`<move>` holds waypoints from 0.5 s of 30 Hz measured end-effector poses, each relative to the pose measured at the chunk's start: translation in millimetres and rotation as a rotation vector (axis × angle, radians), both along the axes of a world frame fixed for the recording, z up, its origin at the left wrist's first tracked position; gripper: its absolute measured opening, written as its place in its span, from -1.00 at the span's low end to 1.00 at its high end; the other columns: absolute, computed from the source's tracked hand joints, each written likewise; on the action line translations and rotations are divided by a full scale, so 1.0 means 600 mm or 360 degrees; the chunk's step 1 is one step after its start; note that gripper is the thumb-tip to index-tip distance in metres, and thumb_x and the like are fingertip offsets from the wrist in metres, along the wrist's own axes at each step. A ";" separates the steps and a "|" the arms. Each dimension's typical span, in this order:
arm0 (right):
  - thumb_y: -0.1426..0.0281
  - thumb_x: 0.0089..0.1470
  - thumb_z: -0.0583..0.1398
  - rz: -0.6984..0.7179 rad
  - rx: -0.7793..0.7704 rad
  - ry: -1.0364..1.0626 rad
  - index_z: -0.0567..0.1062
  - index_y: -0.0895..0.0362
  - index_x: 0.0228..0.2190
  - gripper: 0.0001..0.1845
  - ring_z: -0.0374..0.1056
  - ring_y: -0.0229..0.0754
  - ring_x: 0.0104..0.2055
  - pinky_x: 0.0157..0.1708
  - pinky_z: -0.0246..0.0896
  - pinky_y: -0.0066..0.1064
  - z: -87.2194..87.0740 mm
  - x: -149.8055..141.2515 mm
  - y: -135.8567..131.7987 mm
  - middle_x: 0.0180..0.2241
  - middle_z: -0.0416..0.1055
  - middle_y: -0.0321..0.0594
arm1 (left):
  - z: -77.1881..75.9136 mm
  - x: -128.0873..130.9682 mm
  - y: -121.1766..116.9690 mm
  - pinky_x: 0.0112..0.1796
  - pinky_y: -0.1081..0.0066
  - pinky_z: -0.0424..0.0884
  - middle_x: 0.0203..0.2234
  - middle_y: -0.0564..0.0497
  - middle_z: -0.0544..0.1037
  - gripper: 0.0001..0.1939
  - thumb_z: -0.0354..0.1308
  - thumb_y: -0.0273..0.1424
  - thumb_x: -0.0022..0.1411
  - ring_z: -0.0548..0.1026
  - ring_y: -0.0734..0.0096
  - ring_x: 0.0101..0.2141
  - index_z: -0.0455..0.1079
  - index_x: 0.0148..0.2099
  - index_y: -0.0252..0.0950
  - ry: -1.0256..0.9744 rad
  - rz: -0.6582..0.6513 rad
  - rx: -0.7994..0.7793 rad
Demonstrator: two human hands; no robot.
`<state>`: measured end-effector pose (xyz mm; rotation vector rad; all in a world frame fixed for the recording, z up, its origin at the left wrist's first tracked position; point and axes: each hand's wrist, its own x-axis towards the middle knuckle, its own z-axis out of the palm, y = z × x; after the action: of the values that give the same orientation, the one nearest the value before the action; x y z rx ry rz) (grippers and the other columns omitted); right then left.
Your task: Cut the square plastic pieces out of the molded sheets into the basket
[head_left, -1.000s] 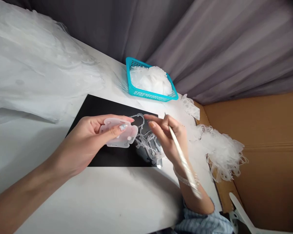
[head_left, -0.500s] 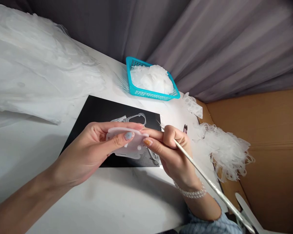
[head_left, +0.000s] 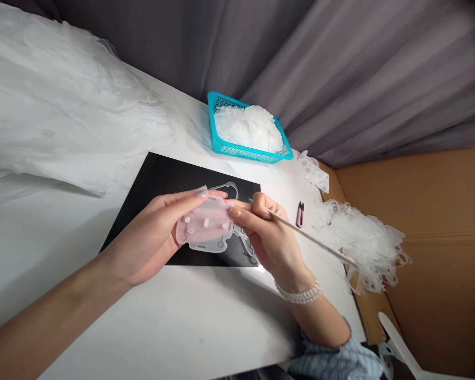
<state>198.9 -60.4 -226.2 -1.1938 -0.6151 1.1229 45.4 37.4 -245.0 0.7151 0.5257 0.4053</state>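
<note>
In the head view, the clear sheet (head_left: 206, 226) is up above the black mat (head_left: 168, 177), in the left hand (head_left: 142, 240). That hand is almost closed, with its thumb at the top edge and its fingers behind. The right hand (head_left: 275, 237) pinches the sheet's right edge with thumb and first finger, and its other fingers curl around a thin stick (head_left: 312, 240). The stick's tip points near the sheet, so a small twist of that hand might poke or scratch it. If both hands pull too hard, the sheet could bend or tear. If the left thumb lets go, it may slip onto the curly scraps (head_left: 243, 244) and get mixed up. The blue basket (head_left: 245, 153) has a heap of white bits (head_left: 253, 126) in it. The snips (head_left: 300, 215) lie between the right hand and a fluffy pile (head_left: 364, 232).
</note>
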 end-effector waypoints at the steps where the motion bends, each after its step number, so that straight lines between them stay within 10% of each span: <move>1: 0.50 0.01 0.38 0.0005 -0.0044 0.0064 0.06 0.07 -0.59 -0.44 0.46 -0.22 -0.32 -0.34 0.30 -0.42 -0.007 0.003 0.005 -0.44 0.55 -0.29 | -0.002 0.002 0.001 -0.21 0.57 0.56 -0.09 0.01 0.67 -0.76 0.22 -0.23 0.29 0.60 0.34 -0.10 0.61 -0.10 -0.21 0.0040 0.0026 -0.0032; 9: 0.41 -0.14 0.44 -0.0134 -0.0122 0.0029 0.07 0.07 -0.59 -0.41 0.40 -0.29 -0.43 -0.40 0.34 -0.47 -0.041 0.033 0.019 -0.51 0.47 -0.34 | -0.029 0.006 0.008 -0.02 0.29 0.54 0.05 -0.09 0.58 -0.51 0.22 -0.11 0.26 0.52 0.11 0.08 0.42 0.18 -0.15 0.0157 -0.0001 -0.0030; 15: 0.38 -0.11 0.42 -0.0791 0.0031 -0.0464 0.14 0.09 -0.54 -0.50 0.45 -0.26 -0.34 -0.31 0.44 -0.41 0.009 0.229 0.083 -0.44 0.44 -0.35 | -0.063 0.007 0.039 0.04 0.18 0.51 -0.06 -0.19 0.62 -0.50 0.15 -0.11 0.30 0.53 0.07 0.06 0.36 0.19 -0.24 0.0206 0.0185 0.0105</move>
<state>336.0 -10.5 -220.8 -1.4085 -0.5058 0.5283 49.5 60.8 -283.1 0.7799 0.6805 0.4886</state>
